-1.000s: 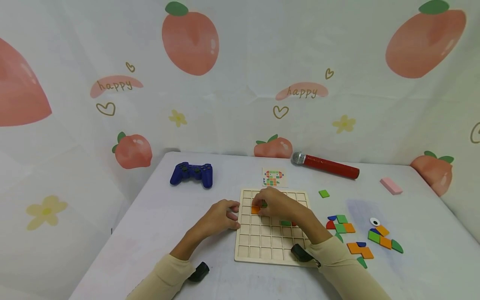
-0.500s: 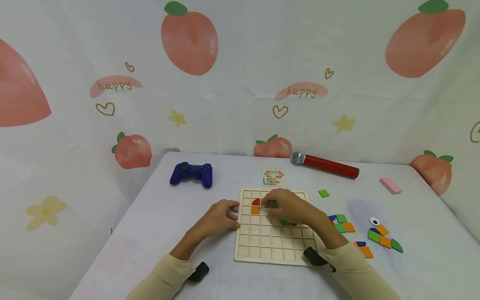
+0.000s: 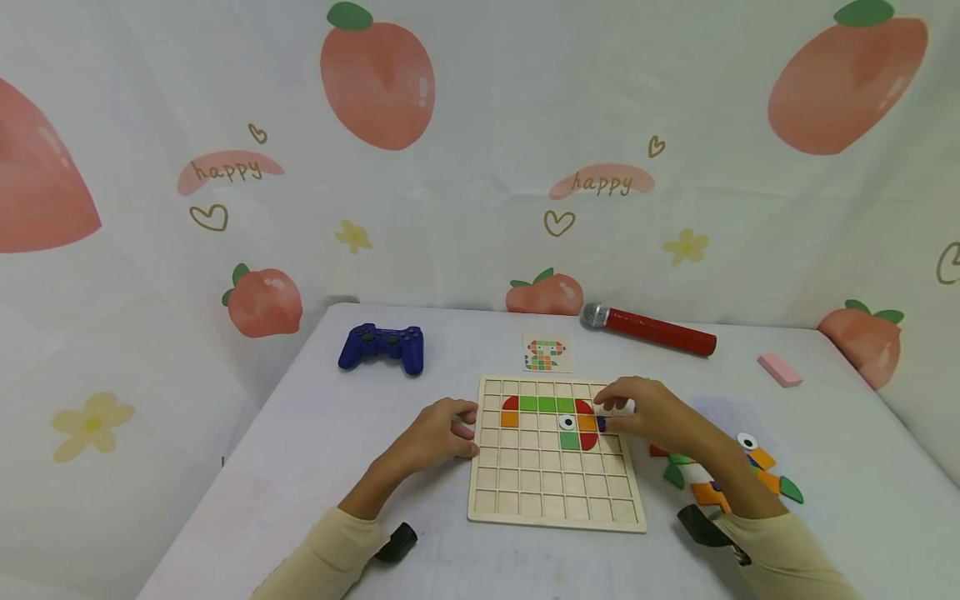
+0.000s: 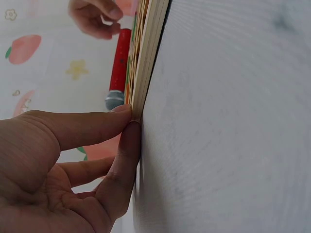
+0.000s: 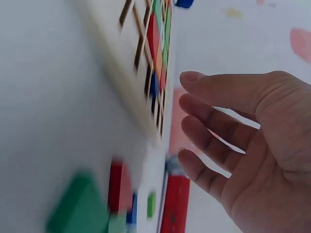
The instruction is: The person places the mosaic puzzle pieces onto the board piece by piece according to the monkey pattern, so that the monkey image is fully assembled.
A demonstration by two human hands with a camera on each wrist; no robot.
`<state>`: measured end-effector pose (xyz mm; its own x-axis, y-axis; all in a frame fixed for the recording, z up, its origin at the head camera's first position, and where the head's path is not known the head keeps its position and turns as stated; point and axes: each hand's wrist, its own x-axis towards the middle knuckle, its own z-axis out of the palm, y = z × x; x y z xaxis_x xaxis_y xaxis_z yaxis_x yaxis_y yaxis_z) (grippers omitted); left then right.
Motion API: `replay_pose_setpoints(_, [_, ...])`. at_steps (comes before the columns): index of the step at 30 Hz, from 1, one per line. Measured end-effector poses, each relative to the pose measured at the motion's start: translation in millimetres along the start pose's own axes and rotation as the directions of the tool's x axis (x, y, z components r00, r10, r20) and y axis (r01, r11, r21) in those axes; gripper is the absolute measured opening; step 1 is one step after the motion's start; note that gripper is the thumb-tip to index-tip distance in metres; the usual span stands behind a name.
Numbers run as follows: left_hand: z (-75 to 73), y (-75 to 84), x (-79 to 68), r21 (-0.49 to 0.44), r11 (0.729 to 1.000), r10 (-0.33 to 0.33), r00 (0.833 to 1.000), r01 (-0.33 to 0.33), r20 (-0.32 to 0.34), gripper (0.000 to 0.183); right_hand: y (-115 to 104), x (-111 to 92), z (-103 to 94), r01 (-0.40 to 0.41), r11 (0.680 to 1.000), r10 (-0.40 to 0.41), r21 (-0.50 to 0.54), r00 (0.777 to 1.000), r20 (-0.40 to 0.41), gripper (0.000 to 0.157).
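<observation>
white-covered table [image 3: 420, 575]. wooden grid board [image 3: 558, 507]: centre; seated tiles [image 3: 547, 405] fill part of its far half. loose tiles [image 3: 703, 493]: three o'clock of the board. left hand [image 3: 433, 435]: fingertips touching the nine o'clock edge, spread along it, not clasping. right hand [image 3: 652, 412]: two o'clock, released, fingers loosely bent, just beside a seated blue piece [image 3: 602, 425]. pink block [image 3: 780, 370]: two. pattern card [image 3: 547, 354]: twelve. blue controller [image 3: 382, 347]: ten. red microphone [image 3: 652, 330]: one. peach-print backdrop [image 3: 465, 192]: farthest.
</observation>
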<state>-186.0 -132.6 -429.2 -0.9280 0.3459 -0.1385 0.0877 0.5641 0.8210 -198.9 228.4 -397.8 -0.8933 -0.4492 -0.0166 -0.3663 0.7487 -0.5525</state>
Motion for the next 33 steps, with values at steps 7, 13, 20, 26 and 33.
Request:
replay_pose_setpoints(7, [0.5, 0.3, 0.1, 0.005, 1.000, -0.010, 1.000, 0.010, 0.005, 0.068, 26.2, -24.5, -14.0, -0.096, 0.995, 0.095, -0.018, 0.995, -0.028, 0.032])
replay_pose_setpoints(13, [0.2, -0.3, 0.3, 0.008, 1.000, -0.013, 1.000, 0.013, -0.004, 0.068, 41.6, -35.5, -23.1, -0.147, 0.989, 0.147, -0.008, 0.989, -0.026, 0.032])
replay_pose_setpoints(20, [0.3, -0.9, 0.3, 0.000, 1.000, -0.010, 1.000, 0.010, -0.005, 0.068, 48.6, -37.7, -26.6, -0.226, 0.974, 0.226, -0.002, 0.974, 0.029, 0.035])
replay_pose_setpoints(26, [0.2, -0.5, -0.5, -0.001, 1.000, 0.002, 1.000, -0.002, -0.007, 0.068, 53.5, -35.7, -24.6, -0.250, 0.968, 0.251, -0.017, 0.967, 0.036, 0.034])
replay_pose_setpoints(33, [-0.4, -0.1, -0.7, -0.005, 1.000, 0.002, 1.000, -0.002, -0.008, 0.068, 55.4, -35.4, -22.2, -0.203, 0.979, 0.203, -0.029, 0.979, 0.012, 0.030])
